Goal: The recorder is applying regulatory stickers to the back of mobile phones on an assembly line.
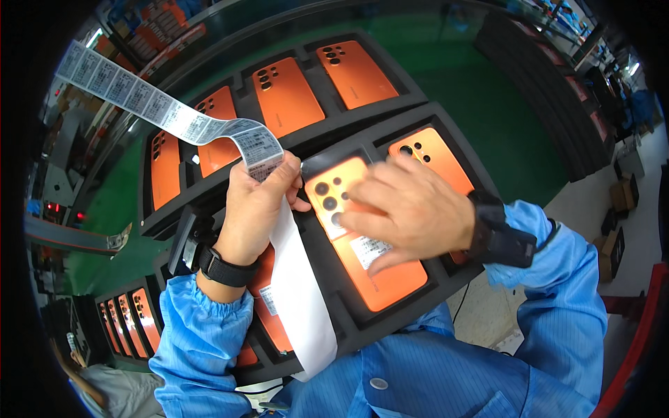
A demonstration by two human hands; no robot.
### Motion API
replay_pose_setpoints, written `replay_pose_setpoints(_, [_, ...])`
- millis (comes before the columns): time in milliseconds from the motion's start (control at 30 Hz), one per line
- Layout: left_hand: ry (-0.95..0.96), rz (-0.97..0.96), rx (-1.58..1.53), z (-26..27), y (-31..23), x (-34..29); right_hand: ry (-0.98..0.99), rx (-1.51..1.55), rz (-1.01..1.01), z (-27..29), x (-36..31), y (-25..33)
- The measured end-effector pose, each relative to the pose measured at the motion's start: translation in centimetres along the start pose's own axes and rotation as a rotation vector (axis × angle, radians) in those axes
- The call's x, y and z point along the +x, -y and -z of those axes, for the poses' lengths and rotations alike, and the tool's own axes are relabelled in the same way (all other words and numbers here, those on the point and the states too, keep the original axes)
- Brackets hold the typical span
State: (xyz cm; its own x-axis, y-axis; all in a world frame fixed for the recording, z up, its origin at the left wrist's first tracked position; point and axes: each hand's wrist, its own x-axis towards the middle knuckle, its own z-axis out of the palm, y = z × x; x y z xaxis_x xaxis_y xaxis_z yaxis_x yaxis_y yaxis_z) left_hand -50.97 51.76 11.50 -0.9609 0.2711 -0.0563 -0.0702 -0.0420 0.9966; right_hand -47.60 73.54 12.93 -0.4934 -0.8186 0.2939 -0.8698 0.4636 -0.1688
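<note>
With our left hand (254,209) pinched shut on the label strip (174,115) and our right hand (411,209) flat, fingers spread on the label (368,249) atop the orange phone (362,237) in its black tray (334,268), a sliding palm could skew it.

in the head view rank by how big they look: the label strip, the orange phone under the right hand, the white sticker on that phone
1. label strip, longest, though perspective makes this unsure
2. orange phone
3. white sticker, smallest

Single head view, fisheye, looking steeply down, close over hands (411,209) and foam tray (348,317)
</note>
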Motion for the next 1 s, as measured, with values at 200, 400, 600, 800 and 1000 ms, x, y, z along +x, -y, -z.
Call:
replay_pose_setpoints(200, [-0.04,-0.017,-0.046,-0.2,-0.4,-0.1,-0.19,-0.091,-0.043,-2.6,1.8,-2.4])
replay_pose_setpoints(400, [0.183,0.154,-0.36,2.2,-0.4,0.2,-0.15,0.184,-0.019,-1.7,0.8,-1.5])
replay_pose_setpoints(600, [0.218,0.192,-0.54,2.2,-2.7,-0.7,0.261,0.922,-0.283,2.9,-0.6,1.3])
replay_pose_setpoints(800, [0.287,0.242,-0.399,-2.5,-4.4,-4.2,-0.555,0.301,-0.112,2.3,1.9,1.8])
replay_pose_setpoints(1000, [0.284,0.209,-0.565,-3.7,-3.4,-5.9,-0.56,0.34,-0.046,0.3,2.5,2.3])
